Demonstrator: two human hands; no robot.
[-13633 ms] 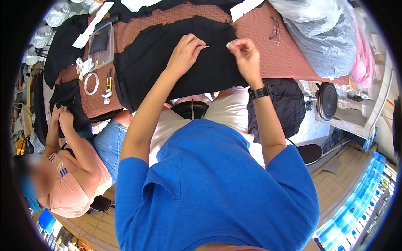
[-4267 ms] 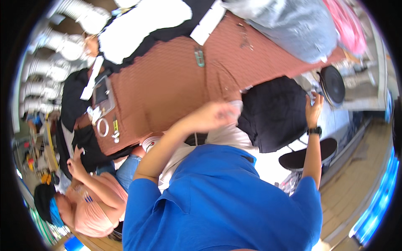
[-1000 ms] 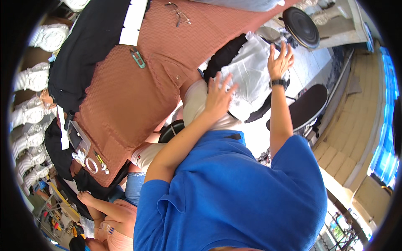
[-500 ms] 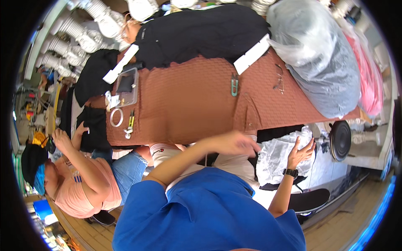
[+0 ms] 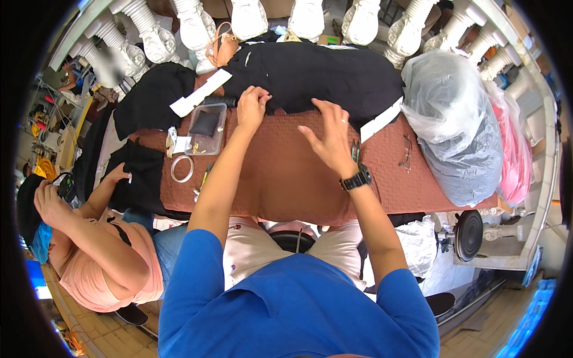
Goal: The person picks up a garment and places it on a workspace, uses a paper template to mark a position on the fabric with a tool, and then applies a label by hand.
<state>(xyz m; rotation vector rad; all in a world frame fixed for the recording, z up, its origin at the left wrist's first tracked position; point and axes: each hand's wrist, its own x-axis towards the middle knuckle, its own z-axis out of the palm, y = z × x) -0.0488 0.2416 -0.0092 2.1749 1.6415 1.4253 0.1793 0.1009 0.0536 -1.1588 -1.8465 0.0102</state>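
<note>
A large black cloth (image 5: 322, 71) lies across the far side of the table. My left hand (image 5: 253, 107) is at its near edge, fingertips pinched together over the cloth; what they hold, if anything, is too small to make out. My right hand (image 5: 332, 132), with a ring and a black wristwatch, hovers by the same edge, fingers spread and holding nothing. Thread snips (image 5: 356, 149) lie beside my right wrist, partly hidden by it. Left of my left forearm stands a clear plastic box (image 5: 206, 145) with a small black cushion (image 5: 205, 123) in it.
Brown quilted cloth (image 5: 286, 173) covers the table. A tape roll (image 5: 182, 169) lies at left, eyeglasses (image 5: 406, 152) at right. White strips (image 5: 200, 94) flank the black cloth. A large plastic-wrapped bundle (image 5: 456, 131) fills the right end. A co-worker (image 5: 113, 256) sits at my left.
Both my hands have moved up over the table to the black cloth's near edge, the right one from beside the silvery plastic. My view has shifted. The co-worker's raised hand moved nearer the head.
</note>
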